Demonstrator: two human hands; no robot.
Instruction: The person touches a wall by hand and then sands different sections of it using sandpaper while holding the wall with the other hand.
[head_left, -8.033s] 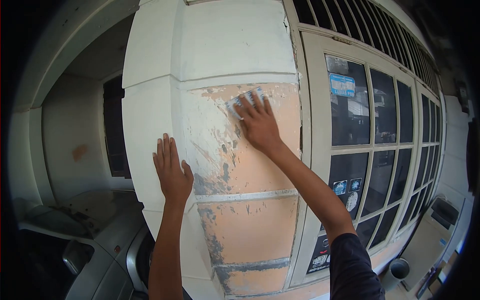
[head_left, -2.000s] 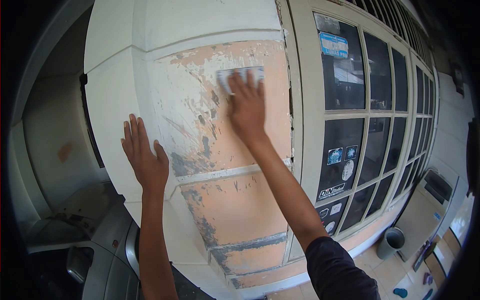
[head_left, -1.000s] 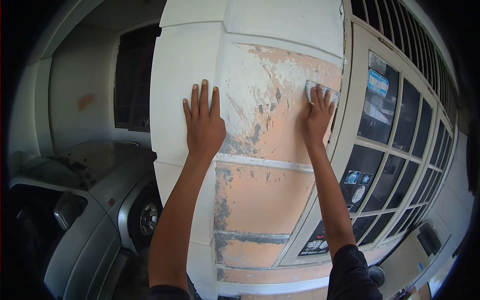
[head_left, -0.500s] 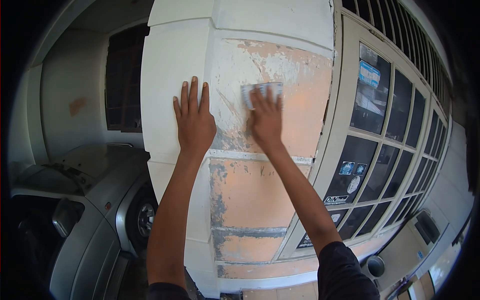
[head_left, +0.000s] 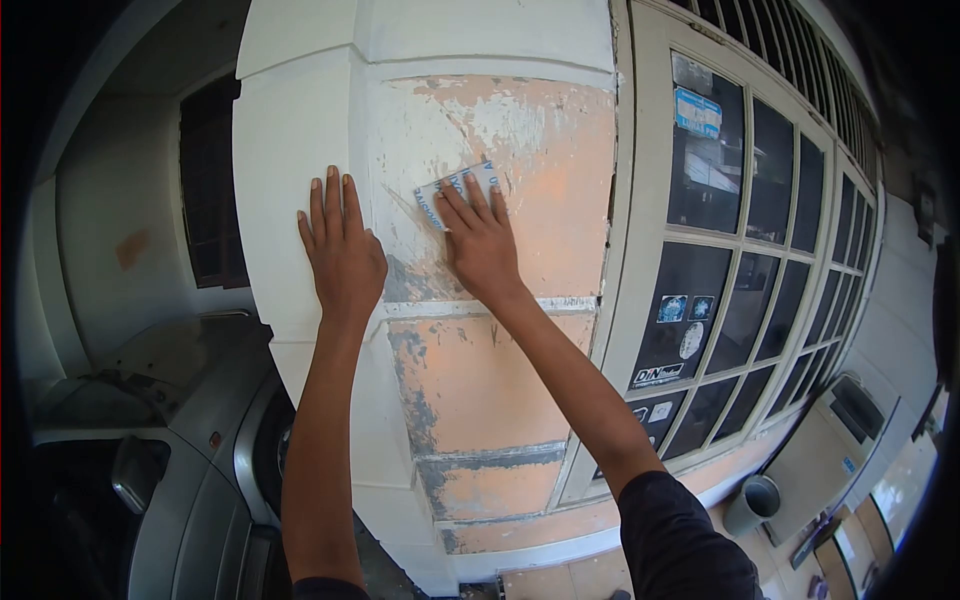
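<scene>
My right hand (head_left: 482,245) presses a sheet of sandpaper (head_left: 431,203) against the wall panel (head_left: 560,210), fingers laid over its printed pale back. Blue lettering shows on the sheet, which sits tilted. Around it the panel is patchy, with white paint flaking over peach and some grey spots. To the left, my left hand (head_left: 345,262) lies flat on the white pillar face (head_left: 295,130), fingers stretched upward and holding nothing.
A glazed door with white muntins (head_left: 700,340) stands right of the panel. A silver car (head_left: 190,480) is parked at lower left. At lower right are a grey bucket (head_left: 752,505) and a pale appliance (head_left: 825,465). Peach panels (head_left: 480,385) continue below.
The sandpaper and my right hand have moved left across the panel, and the sheet is now more tilted. My left hand stays flat on the pillar. The view has shifted to the right.
</scene>
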